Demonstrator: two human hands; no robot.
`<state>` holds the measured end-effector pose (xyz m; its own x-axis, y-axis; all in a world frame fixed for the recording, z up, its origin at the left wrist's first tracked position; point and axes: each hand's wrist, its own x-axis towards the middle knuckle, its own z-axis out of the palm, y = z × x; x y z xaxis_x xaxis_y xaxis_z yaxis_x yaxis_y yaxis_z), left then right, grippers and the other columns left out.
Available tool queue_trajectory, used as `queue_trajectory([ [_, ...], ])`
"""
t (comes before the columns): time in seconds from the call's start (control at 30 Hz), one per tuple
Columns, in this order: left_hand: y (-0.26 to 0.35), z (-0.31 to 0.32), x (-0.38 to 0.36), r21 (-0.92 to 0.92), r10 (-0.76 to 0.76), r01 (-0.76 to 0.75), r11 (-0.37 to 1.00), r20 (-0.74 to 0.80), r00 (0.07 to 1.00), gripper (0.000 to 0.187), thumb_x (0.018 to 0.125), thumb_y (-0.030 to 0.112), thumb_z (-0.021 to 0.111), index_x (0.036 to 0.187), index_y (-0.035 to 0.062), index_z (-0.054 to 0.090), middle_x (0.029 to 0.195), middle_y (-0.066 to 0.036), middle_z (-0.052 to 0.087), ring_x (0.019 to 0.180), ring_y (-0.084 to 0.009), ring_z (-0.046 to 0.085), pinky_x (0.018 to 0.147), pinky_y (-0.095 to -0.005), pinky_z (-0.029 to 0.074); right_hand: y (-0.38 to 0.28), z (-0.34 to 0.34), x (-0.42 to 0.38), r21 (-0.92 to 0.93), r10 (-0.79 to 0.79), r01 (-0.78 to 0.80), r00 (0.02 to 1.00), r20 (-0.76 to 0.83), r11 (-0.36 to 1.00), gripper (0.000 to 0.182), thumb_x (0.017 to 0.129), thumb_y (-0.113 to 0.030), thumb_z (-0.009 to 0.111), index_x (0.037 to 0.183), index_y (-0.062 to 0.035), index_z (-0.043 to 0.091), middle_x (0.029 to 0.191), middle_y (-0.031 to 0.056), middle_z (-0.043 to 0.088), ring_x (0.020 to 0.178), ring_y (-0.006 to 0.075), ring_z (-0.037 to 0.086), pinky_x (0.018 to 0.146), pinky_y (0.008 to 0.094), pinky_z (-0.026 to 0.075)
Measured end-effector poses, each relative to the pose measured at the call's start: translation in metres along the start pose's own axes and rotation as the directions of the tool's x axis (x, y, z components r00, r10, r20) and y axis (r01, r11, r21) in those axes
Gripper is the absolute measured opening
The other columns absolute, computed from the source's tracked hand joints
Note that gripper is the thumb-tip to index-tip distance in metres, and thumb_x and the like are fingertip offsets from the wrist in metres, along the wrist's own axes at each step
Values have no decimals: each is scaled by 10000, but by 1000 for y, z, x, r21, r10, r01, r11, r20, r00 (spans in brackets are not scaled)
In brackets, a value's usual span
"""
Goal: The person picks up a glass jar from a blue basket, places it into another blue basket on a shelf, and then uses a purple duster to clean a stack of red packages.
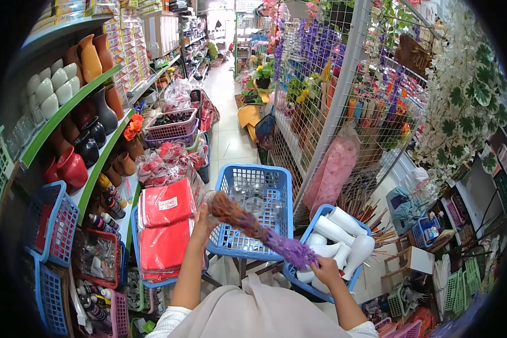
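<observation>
My left hand (204,222) is closed around a clear glass piece at the brown end of a feathery duster (253,226). The duster runs from brown and orange to purple and slants down to the right, above a blue basket (290,197) with several clear glasses (256,204) in it. My right hand (326,272) grips the purple end. Beside that hand, a smaller blue basket (287,267) holds several white vases (359,253). Red packets (166,248) lie to the left of my left hand.
Shelves with vases (91,59) line the left side. A wire mesh rack (343,84) with artificial flowers rises on the right. Between them an aisle floor (222,101) leads back. Baskets (53,225) stand at lower left, and crates of goods (172,127) behind the packets.
</observation>
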<state>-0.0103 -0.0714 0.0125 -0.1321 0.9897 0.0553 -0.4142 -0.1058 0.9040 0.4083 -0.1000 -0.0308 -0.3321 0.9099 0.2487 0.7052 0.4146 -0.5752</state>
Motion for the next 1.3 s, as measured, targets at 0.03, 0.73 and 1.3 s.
queue_trajectory([
  [0.03, -2, -6, 3, 0, 1, -1, 1000, 3, 1000, 874, 884, 689, 419, 1432, 19, 298, 1434, -159, 395, 1243, -302, 489, 1038, -427, 402, 3, 3, -3, 15, -32, 31, 998, 48, 999, 266, 810, -331, 656, 879, -75, 676, 671, 169, 633, 643, 358, 628, 591, 443, 489],
  [0.73, -10, -4, -5, 14, -9, 10, 1000, -81, 997, 631, 946, 501, 506, 1412, 100, 364, 1259, -78, 542, 1069, -226, 593, 873, -380, 510, -23, -36, 23, 4, 139, -140, 987, -85, 990, 201, 783, -284, 671, 880, -109, 698, 649, 140, 625, 592, 331, 618, 558, 412, 481],
  [1.3, -6, -1, -9, 332, 157, -124, 935, -76, 985, 438, 846, 140, 690, 1238, 33, 528, 1159, -86, 607, 987, -164, 587, 803, -277, 487, -32, -47, 46, -127, -70, 57, 992, -104, 990, 225, 774, -344, 697, 820, -124, 687, 615, 138, 610, 566, 326, 611, 528, 412, 475],
])
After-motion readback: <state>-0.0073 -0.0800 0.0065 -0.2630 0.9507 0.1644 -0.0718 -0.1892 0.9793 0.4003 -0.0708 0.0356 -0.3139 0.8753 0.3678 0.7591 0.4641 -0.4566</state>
